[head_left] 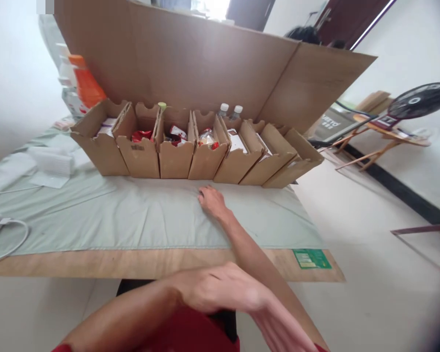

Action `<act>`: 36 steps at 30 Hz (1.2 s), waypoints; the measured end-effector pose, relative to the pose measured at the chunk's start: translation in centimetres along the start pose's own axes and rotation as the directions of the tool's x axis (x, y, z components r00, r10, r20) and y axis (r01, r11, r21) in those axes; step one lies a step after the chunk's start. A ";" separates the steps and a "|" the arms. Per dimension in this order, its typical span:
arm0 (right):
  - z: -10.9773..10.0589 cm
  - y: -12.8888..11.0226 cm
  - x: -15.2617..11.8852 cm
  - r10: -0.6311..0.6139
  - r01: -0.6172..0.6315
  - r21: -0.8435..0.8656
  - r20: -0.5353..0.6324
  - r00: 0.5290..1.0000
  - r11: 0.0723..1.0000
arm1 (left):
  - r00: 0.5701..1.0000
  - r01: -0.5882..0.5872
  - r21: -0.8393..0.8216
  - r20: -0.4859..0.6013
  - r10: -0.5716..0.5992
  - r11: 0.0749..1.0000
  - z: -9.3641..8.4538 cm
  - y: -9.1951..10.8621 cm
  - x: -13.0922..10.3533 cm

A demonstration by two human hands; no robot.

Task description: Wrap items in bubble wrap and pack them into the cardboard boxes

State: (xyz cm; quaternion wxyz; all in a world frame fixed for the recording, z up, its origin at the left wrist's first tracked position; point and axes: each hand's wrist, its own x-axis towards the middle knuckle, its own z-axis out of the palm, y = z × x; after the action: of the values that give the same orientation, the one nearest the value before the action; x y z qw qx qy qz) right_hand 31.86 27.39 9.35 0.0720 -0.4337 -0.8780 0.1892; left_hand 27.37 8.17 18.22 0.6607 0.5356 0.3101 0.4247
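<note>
Boxes [174, 161] on cloth [132, 215]; right hand [211, 201] near.

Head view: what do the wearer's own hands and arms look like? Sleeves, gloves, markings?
Left hand and right hand: bare, no gloves, watch or markings visible. Forearms uncovered; red sleeve edges at the frame bottom. Left hand's blurred.

This looks to me like a makeshift workroom: cardboard bins [174, 162] line a cloth-covered worktop [150, 212], with a black fan [421, 101] by the bare white wall [414, 58].
</note>
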 end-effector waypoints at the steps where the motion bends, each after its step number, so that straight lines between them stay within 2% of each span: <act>1: -0.3 -0.1 -0.1 -0.015 0.015 -0.011 0.007 1.000 1.000 | 0.999 0.003 -0.037 0.034 -0.002 0.999 -0.7 -0.5 -1.0; 2: -0.7 -0.4 -0.3 -0.029 0.029 -0.015 0.007 1.000 0.999 | 1.000 -0.004 -0.029 -0.013 0.003 1.000 -1.7 -1.1 -1.9; 3: -1.2 -0.8 -0.6 -0.044 0.044 -0.014 0.000 0.999 0.999 | 0.990 -0.005 0.022 -0.138 0.008 1.000 -3.0 -1.9 -2.7; 4: -1.7 -1.4 -0.8 -0.060 0.060 -0.008 -0.016 0.998 0.998 | 0.941 0.025 0.113 -0.339 0.015 0.993 -4.5 -2.9 -3.4; 5: -2.2 -2.1 -0.9 -0.076 0.077 0.001 -0.038 0.996 0.997 | 0.859 0.077 0.194 -0.511 0.034 0.978 -6.1 -3.9 -4.0; 6: -2.8 -2.9 -1.0 -0.094 0.094 0.009 -0.064 0.994 0.995 | 0.772 0.120 0.224 -0.634 0.051 0.967 -7.7 -4.9 -4.5; 8: -4.1 -4.8 -0.6 -0.143 0.150 0.040 -0.134 0.980 0.988 | 0.597 0.144 0.221 -0.797 0.094 0.965 -10.3 -6.9 -5.4; 10: -5.2 -6.7 0.4 -0.207 0.228 0.076 -0.220 0.953 0.971 | 0.484 0.127 0.200 -0.868 0.116 0.972 -11.9 -8.5 -6.2; 11: -5.8 -7.6 1.1 -0.233 0.261 0.081 -0.256 0.938 0.962 | 0.456 0.118 0.195 -0.881 0.121 0.974 -12.2 -9.2 -6.5; 13: -6.6 -9.2 2.8 -0.241 0.267 0.052 -0.289 0.927 0.962 | 0.449 0.107 0.193 -0.885 0.125 0.975 -12.2 -10.1 -7.0; 17: -7.4 -11.1 5.9 -0.075 0.058 -0.067 -0.290 0.954 0.996 | 0.477 0.082 0.205 -0.867 0.143 0.975 -11.7 -10.7 -7.1; 19: -7.5 -11.3 6.9 -0.028 0.000 -0.090 -0.302 0.953 0.996 | 0.469 0.061 0.196 -0.871 0.145 0.979 -11.8 -10.7 -6.9; 23: -7.4 -11.2 6.7 -0.066 0.043 -0.084 -0.303 0.951 0.996 | 0.426 0.013 0.160 -0.894 0.139 0.987 -12.2 -10.6 -6.7; 26: -6.8 -10.9 4.6 -0.092 0.075 -0.065 -0.310 0.946 0.995 | 0.393 -0.031 0.132 -0.910 0.133 0.991 -12.4 -10.5 -6.6; 28: -6.2 -10.5 2.2 -0.118 0.115 -0.028 -0.319 0.940 0.993 | 0.375 -0.056 0.122 -0.917 0.134 0.991 -12.5 -10.5 -6.6; 32: -5.5 -8.9 -4.8 -0.219 0.266 0.087 -0.362 0.906 0.960 | 0.307 -0.165 0.080 -0.943 0.128 0.983 -12.6 -10.5 -6.6; 36: -6.8 -5.8 -11.2 -0.286 0.372 0.169 -0.385 0.878 0.913 | 0.256 -0.226 0.084 -0.956 0.142 0.970 -12.6 -10.5 -6.8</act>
State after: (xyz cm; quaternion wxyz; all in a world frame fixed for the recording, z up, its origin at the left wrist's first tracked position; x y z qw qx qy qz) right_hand 36.44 17.16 18.35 0.3106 -0.2921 -0.8828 0.1971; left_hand 15.86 7.04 4.81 0.3068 0.1825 0.5638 0.7448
